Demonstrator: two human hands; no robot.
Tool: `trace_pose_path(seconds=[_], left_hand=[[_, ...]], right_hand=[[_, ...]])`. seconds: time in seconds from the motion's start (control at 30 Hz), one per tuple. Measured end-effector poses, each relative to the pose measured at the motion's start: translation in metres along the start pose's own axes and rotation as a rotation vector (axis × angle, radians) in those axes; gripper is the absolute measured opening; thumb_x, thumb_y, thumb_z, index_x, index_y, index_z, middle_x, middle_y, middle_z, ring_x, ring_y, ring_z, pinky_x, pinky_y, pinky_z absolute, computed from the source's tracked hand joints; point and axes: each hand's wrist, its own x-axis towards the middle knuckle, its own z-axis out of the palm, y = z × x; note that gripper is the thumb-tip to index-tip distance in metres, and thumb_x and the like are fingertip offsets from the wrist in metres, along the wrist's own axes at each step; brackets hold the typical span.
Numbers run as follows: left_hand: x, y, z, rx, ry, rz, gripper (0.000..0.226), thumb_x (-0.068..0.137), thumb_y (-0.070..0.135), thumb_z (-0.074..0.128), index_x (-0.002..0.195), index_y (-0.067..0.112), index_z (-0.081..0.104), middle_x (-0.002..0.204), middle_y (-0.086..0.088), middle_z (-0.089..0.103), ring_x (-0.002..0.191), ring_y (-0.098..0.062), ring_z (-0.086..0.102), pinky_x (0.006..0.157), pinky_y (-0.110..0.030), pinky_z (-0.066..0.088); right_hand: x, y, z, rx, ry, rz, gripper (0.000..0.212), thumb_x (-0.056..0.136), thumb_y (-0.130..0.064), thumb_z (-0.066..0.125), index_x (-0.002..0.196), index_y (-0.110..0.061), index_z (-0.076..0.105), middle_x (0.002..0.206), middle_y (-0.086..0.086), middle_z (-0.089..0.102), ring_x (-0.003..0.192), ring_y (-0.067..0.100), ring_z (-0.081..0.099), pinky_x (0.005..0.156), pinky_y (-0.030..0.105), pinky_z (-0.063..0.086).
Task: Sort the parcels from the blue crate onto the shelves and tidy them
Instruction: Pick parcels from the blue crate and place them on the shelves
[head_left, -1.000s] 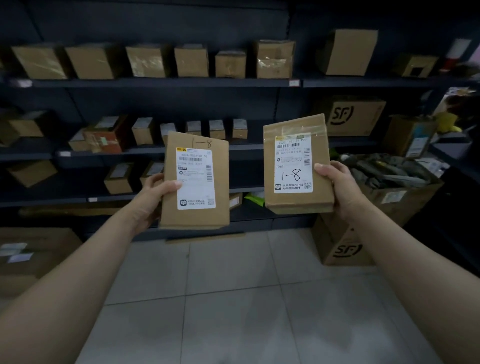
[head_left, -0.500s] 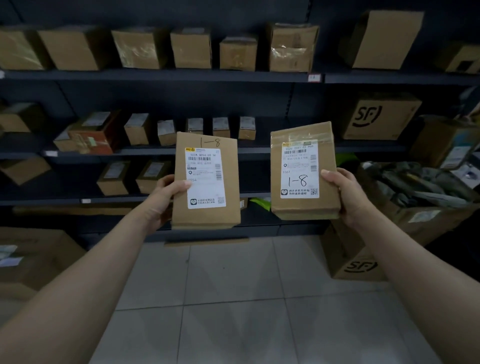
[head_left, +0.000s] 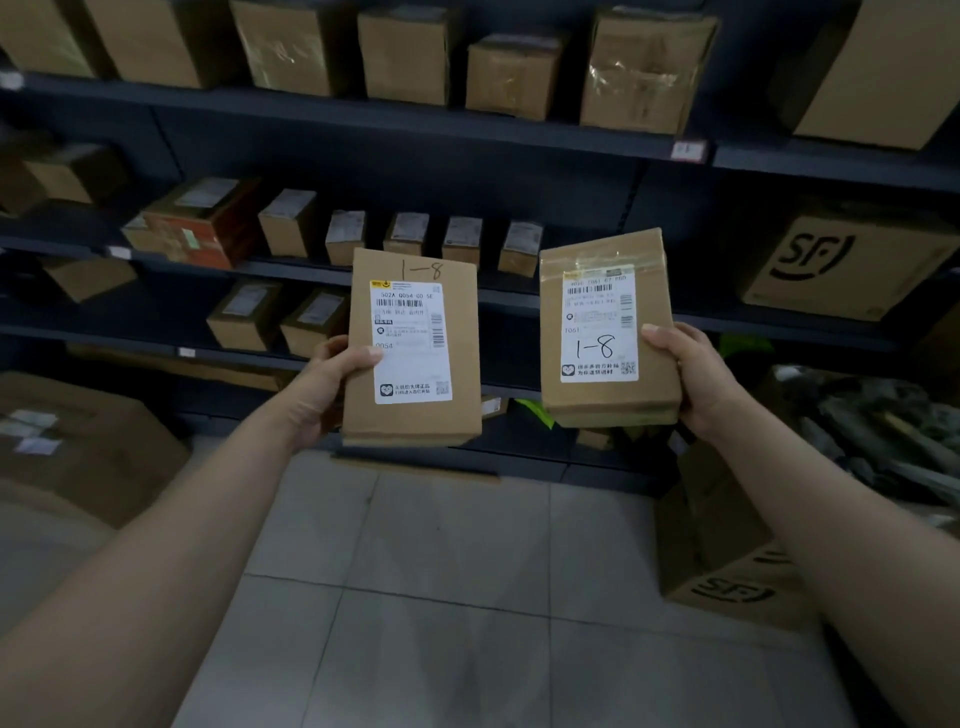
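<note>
I hold two flat brown cardboard parcels upright in front of dark shelves (head_left: 415, 132). My left hand (head_left: 327, 387) grips the left parcel (head_left: 410, 426) by its left edge; "1-8" is handwritten above its white label. My right hand (head_left: 693, 376) grips the right parcel (head_left: 605, 400) by its right edge; "1-8" is written on its label. A gap separates the two parcels. The blue crate is not in view.
Rows of brown boxes fill the top shelf (head_left: 514, 78) and small labelled boxes (head_left: 462, 241) the middle shelf. An SF box (head_left: 841, 265) sits on the right shelf. Another SF box (head_left: 727, 566) stands on the tiled floor at right, a large carton (head_left: 78, 441) at left.
The view has moved closer to the shelves and shifted left. Both parcels stay in my hands, held side by side, and now appear larger against the middle shelves.
</note>
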Motion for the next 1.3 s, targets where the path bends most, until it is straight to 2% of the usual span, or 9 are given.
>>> trace_pose_path(seconds=[0.13, 0.27, 0.5, 0.63, 0.77, 0.9, 0.97, 1.17, 1.3], left_hand=[[0.019, -0.013, 0.001, 0.017, 0.047, -0.050, 0.060, 0.081, 0.026, 0.068, 0.129, 0.028, 0.033, 0.118, -0.013, 0.059, 0.107, -0.032, 0.059, 0.089, -0.047, 0.050], [0.048, -0.030, -0.006, 0.037, 0.078, -0.097, 0.057, 0.079, 0.026, 0.070, 0.124, 0.027, 0.035, 0.120, -0.013, 0.059, 0.113, -0.034, 0.056, 0.099, -0.052, 0.044], [0.117, -0.059, -0.008, 0.048, 0.016, -0.179, 0.080, 0.056, 0.034, 0.079, 0.123, 0.024, 0.036, 0.115, -0.012, 0.062, 0.106, -0.032, 0.060, 0.094, -0.051, 0.048], [0.166, -0.080, -0.014, 0.101, 0.016, -0.232, 0.081, 0.059, 0.034, 0.080, 0.125, 0.024, 0.033, 0.109, -0.010, 0.061, 0.102, -0.029, 0.059, 0.092, -0.048, 0.049], [0.214, -0.095, -0.016, 0.161, -0.011, -0.269, 0.061, 0.076, 0.027, 0.073, 0.125, 0.023, 0.037, 0.108, -0.010, 0.061, 0.099, -0.029, 0.059, 0.088, -0.044, 0.049], [0.260, -0.105, -0.012, 0.159, -0.077, -0.293, 0.088, 0.058, 0.035, 0.081, 0.131, 0.024, 0.035, 0.111, -0.009, 0.063, 0.100, -0.027, 0.060, 0.078, -0.040, 0.050], [0.285, -0.110, -0.003, 0.169, -0.110, -0.305, 0.089, 0.062, 0.035, 0.081, 0.135, 0.023, 0.032, 0.111, -0.010, 0.064, 0.099, -0.028, 0.062, 0.075, -0.039, 0.051], [0.365, -0.133, 0.026, 0.156, -0.151, -0.296, 0.088, 0.058, 0.035, 0.081, 0.133, 0.024, 0.037, 0.114, -0.009, 0.065, 0.101, -0.030, 0.064, 0.087, -0.047, 0.051], [0.416, -0.151, 0.047, 0.117, -0.155, -0.299, 0.086, 0.057, 0.035, 0.083, 0.130, 0.027, 0.038, 0.112, -0.011, 0.067, 0.101, -0.033, 0.065, 0.089, -0.053, 0.050]], right_hand=[[0.029, 0.014, -0.004, -0.046, -0.068, 0.041, 0.074, 0.070, -0.039, 0.078, 0.133, -0.019, 0.044, 0.116, 0.008, 0.067, 0.101, 0.027, 0.067, 0.072, 0.043, 0.058], [0.062, 0.040, 0.003, -0.113, -0.087, 0.106, 0.089, 0.055, -0.047, 0.082, 0.133, -0.021, 0.047, 0.117, 0.007, 0.067, 0.102, 0.028, 0.068, 0.084, 0.050, 0.057], [0.124, 0.093, 0.030, -0.161, -0.087, 0.207, 0.100, 0.049, -0.047, 0.085, 0.136, -0.019, 0.045, 0.116, 0.008, 0.068, 0.098, 0.027, 0.070, 0.080, 0.044, 0.058], [0.162, 0.132, 0.044, -0.140, -0.076, 0.319, 0.106, 0.033, -0.051, 0.092, 0.128, -0.022, 0.055, 0.114, 0.012, 0.070, 0.095, 0.032, 0.071, 0.079, 0.052, 0.058], [0.193, 0.164, 0.056, -0.174, -0.076, 0.354, 0.095, 0.037, -0.051, 0.090, 0.124, -0.025, 0.059, 0.108, 0.008, 0.073, 0.092, 0.030, 0.072, 0.079, 0.054, 0.058], [0.233, 0.183, 0.060, -0.194, -0.062, 0.371, 0.105, 0.033, -0.058, 0.090, 0.128, -0.029, 0.057, 0.111, 0.004, 0.072, 0.093, 0.028, 0.072, 0.080, 0.053, 0.057], [0.260, 0.193, 0.059, -0.163, -0.057, 0.393, 0.104, 0.034, -0.056, 0.092, 0.128, -0.029, 0.057, 0.113, 0.005, 0.071, 0.094, 0.030, 0.071, 0.080, 0.055, 0.057], [0.343, 0.224, 0.063, -0.134, -0.057, 0.354, 0.100, 0.040, -0.055, 0.089, 0.128, -0.021, 0.056, 0.114, 0.007, 0.070, 0.099, 0.029, 0.069, 0.085, 0.052, 0.056], [0.395, 0.243, 0.056, -0.082, -0.060, 0.324, 0.083, 0.055, -0.046, 0.083, 0.128, -0.016, 0.056, 0.114, 0.010, 0.070, 0.100, 0.029, 0.069, 0.079, 0.045, 0.057]])
